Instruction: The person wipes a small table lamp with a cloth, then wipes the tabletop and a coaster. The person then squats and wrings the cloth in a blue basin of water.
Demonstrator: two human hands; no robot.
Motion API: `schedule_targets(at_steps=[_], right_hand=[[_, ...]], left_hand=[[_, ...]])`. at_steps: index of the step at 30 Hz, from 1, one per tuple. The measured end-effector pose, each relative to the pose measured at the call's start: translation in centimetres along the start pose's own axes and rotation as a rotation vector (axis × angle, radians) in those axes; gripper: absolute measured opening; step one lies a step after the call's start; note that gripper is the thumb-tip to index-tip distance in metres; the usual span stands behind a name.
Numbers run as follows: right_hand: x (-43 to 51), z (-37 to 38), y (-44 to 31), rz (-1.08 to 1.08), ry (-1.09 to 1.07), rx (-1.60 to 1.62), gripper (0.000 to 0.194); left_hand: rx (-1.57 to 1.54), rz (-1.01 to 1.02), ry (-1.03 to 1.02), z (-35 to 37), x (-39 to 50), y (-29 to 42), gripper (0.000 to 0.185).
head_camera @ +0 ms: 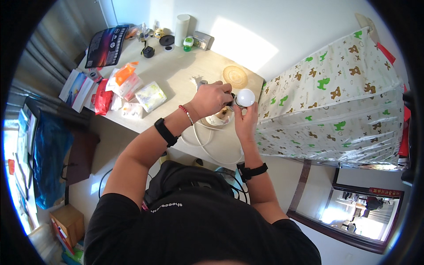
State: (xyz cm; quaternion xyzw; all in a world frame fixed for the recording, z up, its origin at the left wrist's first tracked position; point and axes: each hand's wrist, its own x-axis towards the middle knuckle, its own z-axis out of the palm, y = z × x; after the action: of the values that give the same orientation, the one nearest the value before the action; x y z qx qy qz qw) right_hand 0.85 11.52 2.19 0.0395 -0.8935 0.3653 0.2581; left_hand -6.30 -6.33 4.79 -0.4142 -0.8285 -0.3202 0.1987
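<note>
A white light bulb is held above the table in my right hand, its thumb and fingers around the bulb's base. My left hand pinches a dark part at the base of the bulb; whether this is a lamp socket I cannot tell. Just below my hands stands a white patterned lamp base, partly hidden, and a white cord loops on the table beside it. A round woven lampshade or mat lies beyond my hands. A white plug lies behind my left hand.
Tissue packs and a red packet lie on the left of the table. At the back are a white cylinder, a green-capped bottle, a grey box and a tape measure. A bear-patterned cover borders the right side.
</note>
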Motion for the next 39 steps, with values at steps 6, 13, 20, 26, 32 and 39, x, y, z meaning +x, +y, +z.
schedule_targets(at_steps=[6,13,20,26,32,39], right_hand=[[0.0,0.1,0.7,-0.04,0.012,-0.013,0.032],[0.1,-1.5,2.7,0.107,-0.195,0.346,0.026],[-3.1,-2.2,3.6,0.574,-0.055,0.531,0.037],[-3.9,-0.7,5.3,0.699,-0.117,0.739,0.034],[-3.5,0.5,6.5,0.504,-0.469,0.444,0.04],[-3.3,2.2,4.8,0.443,-0.501,0.35,0.045]], left_hand=[[-0.021,-0.144,0.086,1.6,-2.4,3.8,0.008],[-0.435,-0.225,-0.144,4.8,-6.2,6.8,0.021],[-1.583,-1.176,0.374,3.3,-7.7,3.1,0.042],[-0.929,-0.435,0.136,6.1,-5.8,1.5,0.082],[-0.351,-0.429,0.149,10.8,-6.5,1.7,0.076],[-0.296,-0.494,-0.077,9.4,-8.3,-2.4,0.059]])
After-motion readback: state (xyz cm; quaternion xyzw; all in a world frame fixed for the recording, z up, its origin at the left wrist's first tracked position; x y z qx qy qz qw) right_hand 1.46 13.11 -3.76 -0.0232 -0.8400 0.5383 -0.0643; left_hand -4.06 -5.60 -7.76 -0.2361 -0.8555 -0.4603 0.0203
